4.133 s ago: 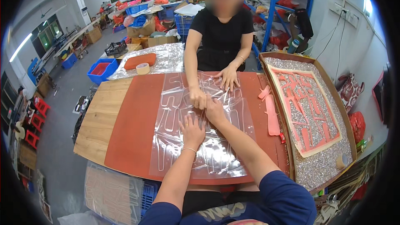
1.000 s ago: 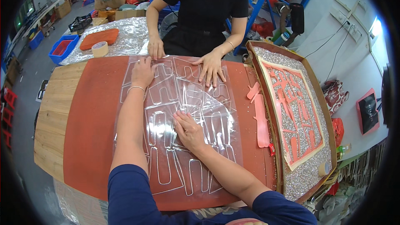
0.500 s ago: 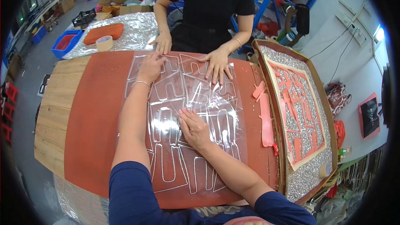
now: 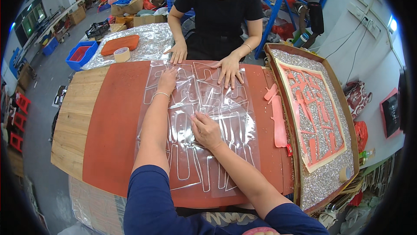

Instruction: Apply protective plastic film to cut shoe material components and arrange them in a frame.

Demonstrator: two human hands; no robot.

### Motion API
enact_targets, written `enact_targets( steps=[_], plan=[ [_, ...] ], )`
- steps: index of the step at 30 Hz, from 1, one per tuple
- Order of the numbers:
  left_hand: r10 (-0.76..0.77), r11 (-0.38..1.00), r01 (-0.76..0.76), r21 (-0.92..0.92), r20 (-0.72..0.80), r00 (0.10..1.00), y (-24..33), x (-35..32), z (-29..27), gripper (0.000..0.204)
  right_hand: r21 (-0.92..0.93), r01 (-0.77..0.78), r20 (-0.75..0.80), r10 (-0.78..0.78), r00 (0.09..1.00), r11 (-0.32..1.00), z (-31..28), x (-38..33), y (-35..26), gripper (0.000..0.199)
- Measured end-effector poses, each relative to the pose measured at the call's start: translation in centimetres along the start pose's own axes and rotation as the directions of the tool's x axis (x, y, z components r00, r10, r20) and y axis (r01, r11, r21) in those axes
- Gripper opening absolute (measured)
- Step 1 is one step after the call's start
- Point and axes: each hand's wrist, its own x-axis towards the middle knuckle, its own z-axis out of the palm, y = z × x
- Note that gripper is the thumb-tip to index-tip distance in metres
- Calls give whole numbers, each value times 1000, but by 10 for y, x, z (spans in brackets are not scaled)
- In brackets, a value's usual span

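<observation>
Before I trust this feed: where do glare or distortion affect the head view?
Head view: white glare on the clear sheet, either side of the right hand; head view: fisheye-bowed edges on the red work surface, and the picture's corners go black.

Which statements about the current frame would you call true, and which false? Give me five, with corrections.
1. The left hand rests on the clear sheet. True.
2. The right hand is farther from the wearer's body than the left. False: it is the nearer of the two.
3. A roll of tape lies in the tray with the glittery filling. True.
4. The co-worker is dressed in white. False: the visible clothing is black.
5. The wearer's left wrist has a bracelet around it. True.
</observation>
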Motion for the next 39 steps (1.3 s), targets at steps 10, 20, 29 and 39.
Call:
enact_targets(
  steps=[10,20,29,39],
  plan=[
    [-50,998,54,24,-128,991,9,-16,1,28,61,-83,-64,87,994,995,3,-4,1,29],
    [11,995,16,97,-274,962,9,-18,1,27,59,-146,-101,152,983,987,-1,-2,3,35],
    [59,995,-29,94,-341,938,5,-15,1,26,169,-64,-136,88,987,984,-9,-1,2,30],
    [-18,998,33,46,-310,951,6,-18,2,26,94,-53,-62,59,996,994,-20,3,-5,32]
  ],
)
